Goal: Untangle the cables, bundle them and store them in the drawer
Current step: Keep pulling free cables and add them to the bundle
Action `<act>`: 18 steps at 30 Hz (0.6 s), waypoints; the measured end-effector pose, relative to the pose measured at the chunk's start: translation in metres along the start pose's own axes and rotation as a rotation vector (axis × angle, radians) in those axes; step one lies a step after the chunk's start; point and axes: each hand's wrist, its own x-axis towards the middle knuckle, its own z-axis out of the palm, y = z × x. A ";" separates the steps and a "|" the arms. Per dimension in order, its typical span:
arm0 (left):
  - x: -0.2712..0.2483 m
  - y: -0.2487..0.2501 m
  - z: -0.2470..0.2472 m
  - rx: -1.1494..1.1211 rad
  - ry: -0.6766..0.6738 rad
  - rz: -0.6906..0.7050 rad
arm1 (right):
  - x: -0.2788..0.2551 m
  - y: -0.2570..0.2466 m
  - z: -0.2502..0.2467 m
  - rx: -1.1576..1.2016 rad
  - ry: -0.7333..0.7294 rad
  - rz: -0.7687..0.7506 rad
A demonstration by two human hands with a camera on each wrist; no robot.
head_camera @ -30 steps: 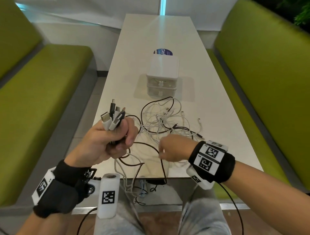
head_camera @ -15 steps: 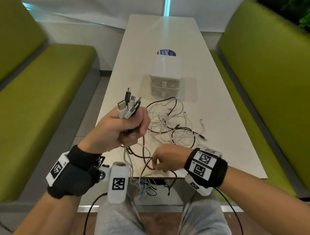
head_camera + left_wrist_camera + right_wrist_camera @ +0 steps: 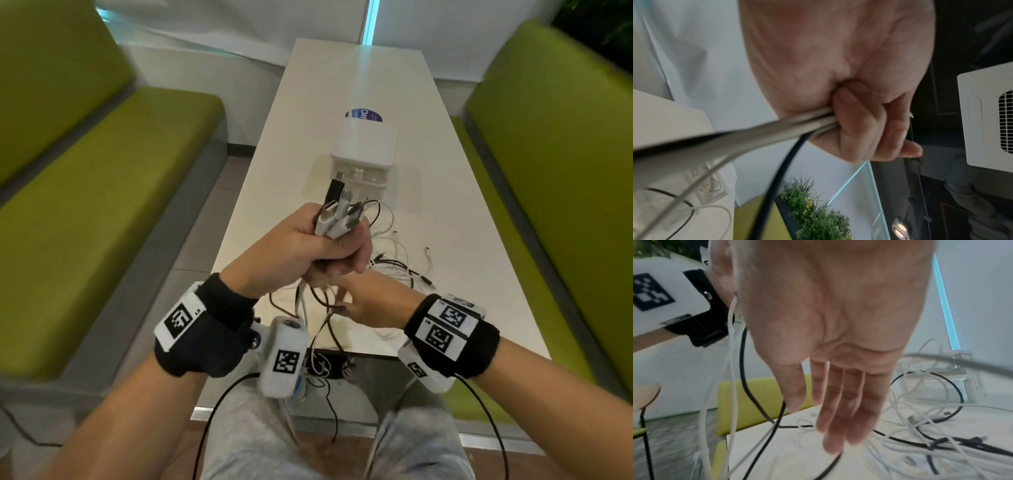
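My left hand (image 3: 318,250) is raised above the table's near end and grips a bunch of black and white cable plugs (image 3: 337,209) that point up and away. In the left wrist view its curled fingers (image 3: 859,126) clamp white and black cords (image 3: 760,134). The cords hang down past the table edge. My right hand (image 3: 363,305) sits just below the left, among the hanging cords; the right wrist view shows its fingers (image 3: 840,418) straight and holding nothing. A loose tangle of cables (image 3: 397,260) lies on the table. The small white drawer unit (image 3: 368,144) stands behind it.
The long white table (image 3: 342,78) runs away from me, with a blue round sticker (image 3: 363,114) beyond the drawer unit. Green benches flank it on the left (image 3: 102,205) and right (image 3: 565,205). Cable ends dangle over my lap (image 3: 322,370).
My left hand has carried the plug bunch up and to the right, above the right hand. The right hand has drawn in under the left, close to the hanging cords.
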 end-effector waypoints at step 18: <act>0.003 0.021 0.015 0.052 -0.040 0.041 | -0.025 -0.024 0.011 0.105 -0.291 -0.129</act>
